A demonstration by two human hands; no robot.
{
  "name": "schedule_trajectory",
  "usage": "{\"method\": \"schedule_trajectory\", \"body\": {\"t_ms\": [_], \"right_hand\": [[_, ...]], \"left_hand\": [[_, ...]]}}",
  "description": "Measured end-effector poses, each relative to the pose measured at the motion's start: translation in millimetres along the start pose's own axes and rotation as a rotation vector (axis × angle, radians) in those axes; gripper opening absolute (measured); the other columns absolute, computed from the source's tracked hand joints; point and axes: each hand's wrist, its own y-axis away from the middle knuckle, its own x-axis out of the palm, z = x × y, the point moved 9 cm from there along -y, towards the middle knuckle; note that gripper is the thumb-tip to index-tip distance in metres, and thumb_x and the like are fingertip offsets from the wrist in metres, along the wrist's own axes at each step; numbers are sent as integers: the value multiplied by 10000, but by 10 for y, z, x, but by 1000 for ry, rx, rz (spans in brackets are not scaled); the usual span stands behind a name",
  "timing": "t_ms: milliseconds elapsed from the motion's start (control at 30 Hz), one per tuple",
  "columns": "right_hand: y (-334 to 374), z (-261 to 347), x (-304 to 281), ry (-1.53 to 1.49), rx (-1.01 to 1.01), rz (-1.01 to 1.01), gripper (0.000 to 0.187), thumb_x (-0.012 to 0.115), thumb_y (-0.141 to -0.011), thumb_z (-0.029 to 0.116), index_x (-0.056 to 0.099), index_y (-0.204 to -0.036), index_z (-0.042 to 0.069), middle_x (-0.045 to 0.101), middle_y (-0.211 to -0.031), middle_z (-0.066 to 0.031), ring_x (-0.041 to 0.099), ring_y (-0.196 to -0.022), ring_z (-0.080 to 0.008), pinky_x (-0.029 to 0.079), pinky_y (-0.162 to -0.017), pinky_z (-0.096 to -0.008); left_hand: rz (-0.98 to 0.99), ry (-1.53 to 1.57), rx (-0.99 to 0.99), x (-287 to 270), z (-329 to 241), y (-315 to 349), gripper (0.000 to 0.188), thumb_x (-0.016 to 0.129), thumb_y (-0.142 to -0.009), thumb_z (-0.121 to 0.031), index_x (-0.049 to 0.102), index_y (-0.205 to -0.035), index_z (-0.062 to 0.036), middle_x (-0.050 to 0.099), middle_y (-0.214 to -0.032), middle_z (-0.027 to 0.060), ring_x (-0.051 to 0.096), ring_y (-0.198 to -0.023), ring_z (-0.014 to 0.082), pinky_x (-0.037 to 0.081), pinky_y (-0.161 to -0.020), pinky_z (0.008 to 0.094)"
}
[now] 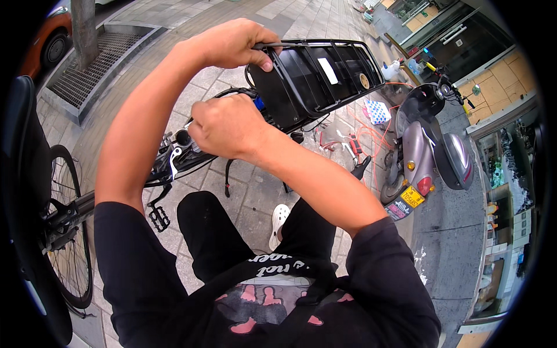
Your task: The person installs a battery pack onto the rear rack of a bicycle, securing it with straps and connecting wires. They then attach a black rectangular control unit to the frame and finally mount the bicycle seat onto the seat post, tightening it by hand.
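Note:
My left hand [235, 45] is closed round the near upper corner of a black tubular rack [307, 108] with a flat black panel [293, 78] inside it. A white label and a round tan piece show on that panel. Below it, my right hand [223, 124] is curled into a fist over the bicycle frame [200, 158], close to a small blue part [259, 103]. Whatever its fingers hold is hidden from me. Black cables loop beside this hand. A silver crank piece [174, 162] and a black pedal [158, 218] sit lower on the bicycle.
Hand tools [354, 145] and orange cord [377, 136] lie on the paving to the right. Beyond them stands a purple scooter [419, 148] by a shopfront. At the left are a bicycle wheel [87, 255], a black saddle [32, 133] and a tree grate [98, 72].

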Motion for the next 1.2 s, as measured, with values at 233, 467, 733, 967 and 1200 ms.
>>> {"method": "schedule_trajectory", "body": {"t_ms": [233,467,733,967,1200], "right_hand": [[12,-380,-67,110,112,-133,248,678,-903,221,688,-751,26,723,-691,-189,725,-596,-387,605,-593,-505],[-35,-98,-31,33,13,-58,242,681,-891,222,685,-741,31,720,-678,-201,749,-635,-395,619,-632,-521],[-69,163,146,51,62,135,198,659,-896,186,757,-838,25,761,-765,-257,793,-714,-408,640,-707,-534],[267,-294,117,5,212,129,274,622,-955,230,696,-825,0,742,-761,-246,751,-722,-450,616,-712,-560],[824,106,-936,-35,-30,-237,318,796,-871,95,525,-704,81,565,-603,-76,610,-505,-276,473,-479,-401]], "left_hand": [[-48,8,18,55,-17,-23,382,881,-882,-222,760,-1187,-26,804,-1007,131,719,-895,302,554,-836,421],[-69,-17,11,-16,15,36,395,895,-866,-234,766,-1189,-47,799,-1009,136,729,-925,301,559,-862,427],[-52,-29,-24,12,49,17,410,900,-865,-284,773,-1181,-55,802,-992,128,737,-918,277,560,-848,428],[-42,-14,-44,24,22,26,392,893,-882,-251,775,-1207,-68,800,-1027,132,743,-963,280,567,-900,412],[-60,167,-76,42,-7,159,473,876,-915,-266,758,-1357,-143,788,-1254,69,702,-1196,234,527,-1088,423]]}}
